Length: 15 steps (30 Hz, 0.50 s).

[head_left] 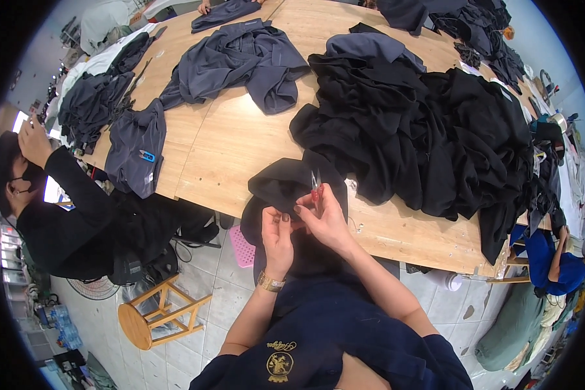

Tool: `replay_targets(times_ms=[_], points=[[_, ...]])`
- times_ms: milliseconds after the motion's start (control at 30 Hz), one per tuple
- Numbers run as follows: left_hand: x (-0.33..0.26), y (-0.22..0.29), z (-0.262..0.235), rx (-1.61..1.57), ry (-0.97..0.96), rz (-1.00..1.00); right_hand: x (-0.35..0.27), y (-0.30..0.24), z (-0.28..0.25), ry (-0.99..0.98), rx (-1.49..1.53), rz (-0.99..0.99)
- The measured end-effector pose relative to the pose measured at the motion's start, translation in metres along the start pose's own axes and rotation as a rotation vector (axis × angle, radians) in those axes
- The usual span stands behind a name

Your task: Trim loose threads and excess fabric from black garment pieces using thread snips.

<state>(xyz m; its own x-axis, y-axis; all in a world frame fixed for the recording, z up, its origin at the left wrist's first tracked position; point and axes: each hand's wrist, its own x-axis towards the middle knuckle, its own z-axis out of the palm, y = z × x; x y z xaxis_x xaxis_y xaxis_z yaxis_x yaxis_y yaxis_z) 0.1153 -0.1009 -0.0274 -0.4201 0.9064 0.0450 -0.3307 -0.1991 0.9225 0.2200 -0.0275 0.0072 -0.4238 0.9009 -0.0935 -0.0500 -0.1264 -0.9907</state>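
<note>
— Item, and where?
— Black garment (286, 185), draped over the bench's near edge. My left hand (277, 235) pinches its fabric; my right hand (325, 218) grips red thread snips (316, 187).
— Handling?
— Probably soft, light, limp; best pinched close beside the cutting spot.

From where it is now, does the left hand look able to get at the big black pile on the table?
Probably not directly. The left hand pinches the black garment on the near side, and the right hand, holding the red thread snips, sits between it and the black pile. It would have to let go first.
</note>
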Motion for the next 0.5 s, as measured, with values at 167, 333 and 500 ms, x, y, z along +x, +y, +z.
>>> replay_targets(times_ms=[167,333,500], points=[[0.003,0.021,0.01,-0.307,0.103,-0.366,-0.003,0.017,-0.012,-0.003,0.11,0.018],[0.005,0.017,0.007,-0.146,0.114,-0.323,-0.008,0.027,-0.024,0.031,0.01,-0.046],[0.004,0.009,0.0,0.035,0.039,-0.149,0.001,0.007,-0.052,0.337,0.201,-0.082]])
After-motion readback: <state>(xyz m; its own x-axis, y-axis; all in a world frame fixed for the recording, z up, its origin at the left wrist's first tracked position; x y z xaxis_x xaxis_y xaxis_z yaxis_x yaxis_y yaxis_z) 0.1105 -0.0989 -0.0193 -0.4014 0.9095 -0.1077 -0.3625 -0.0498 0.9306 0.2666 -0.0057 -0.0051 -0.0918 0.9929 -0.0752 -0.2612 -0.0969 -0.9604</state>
